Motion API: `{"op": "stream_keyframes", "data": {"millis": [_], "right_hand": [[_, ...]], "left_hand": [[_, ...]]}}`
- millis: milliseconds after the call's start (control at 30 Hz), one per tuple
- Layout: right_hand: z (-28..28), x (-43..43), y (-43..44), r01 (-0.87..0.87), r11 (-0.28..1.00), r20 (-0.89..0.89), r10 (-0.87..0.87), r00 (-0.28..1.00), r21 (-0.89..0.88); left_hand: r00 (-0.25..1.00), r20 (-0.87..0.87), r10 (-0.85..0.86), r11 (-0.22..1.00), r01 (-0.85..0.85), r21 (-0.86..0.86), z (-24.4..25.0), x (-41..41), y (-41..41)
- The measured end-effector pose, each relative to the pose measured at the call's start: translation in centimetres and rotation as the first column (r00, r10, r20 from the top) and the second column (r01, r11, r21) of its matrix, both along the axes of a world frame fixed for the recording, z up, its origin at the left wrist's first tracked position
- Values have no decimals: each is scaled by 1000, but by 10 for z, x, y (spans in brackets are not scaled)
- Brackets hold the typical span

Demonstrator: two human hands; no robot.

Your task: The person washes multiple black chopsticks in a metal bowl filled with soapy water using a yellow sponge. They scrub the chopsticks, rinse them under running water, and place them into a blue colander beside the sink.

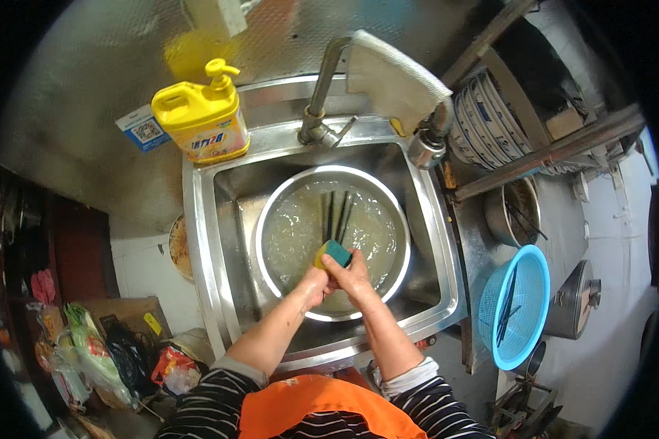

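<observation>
Several dark chopsticks [342, 213] fan out over a round metal basin [262, 230] of cloudy, sudsy water. My right hand [356, 273] presses a yellow-and-green scouring sponge [338, 254] around them, thumb on its green side. Just below and touching it, my left hand [317, 282] is closed around the lower part of the bundle; the fingers hide those ends. The basin stands inside a stainless steel sink [206, 263], beneath a metal faucet [317, 129].
A yellow pump bottle of dish soap [203, 120] stands on the sink's back left corner. Cloth [392, 79] drapes over a pipe at the back. Right of the sink are a blue plastic colander [538, 291] with chopsticks, a metal pot [494, 219] and stacked bowls [489, 120].
</observation>
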State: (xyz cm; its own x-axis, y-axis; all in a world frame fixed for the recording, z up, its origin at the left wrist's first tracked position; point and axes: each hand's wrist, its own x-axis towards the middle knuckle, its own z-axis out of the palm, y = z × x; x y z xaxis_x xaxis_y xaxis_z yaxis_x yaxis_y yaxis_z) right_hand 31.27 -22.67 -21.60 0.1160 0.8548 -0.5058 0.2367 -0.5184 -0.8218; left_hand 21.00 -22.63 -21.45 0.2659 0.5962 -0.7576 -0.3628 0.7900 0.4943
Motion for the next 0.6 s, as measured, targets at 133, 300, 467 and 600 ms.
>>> {"op": "stream_keyframes", "data": {"millis": [133,300,467,600], "right_hand": [[-2,-10,3,123,954,94,-154,984,272],[56,-12,48,288,956,-524,-271,807,-50],[44,17,85,391,904,-592,-413,692,-173],[11,57,94,485,874,-404,-457,793,-37]], "left_hand": [[987,69,-147,986,140,88,38,0,-13],[962,180,-205,978,192,85,67,-9,-28],[946,157,-282,959,284,9,94,-29,-54],[951,-27,-309,949,311,54,73,-37,-72]]}}
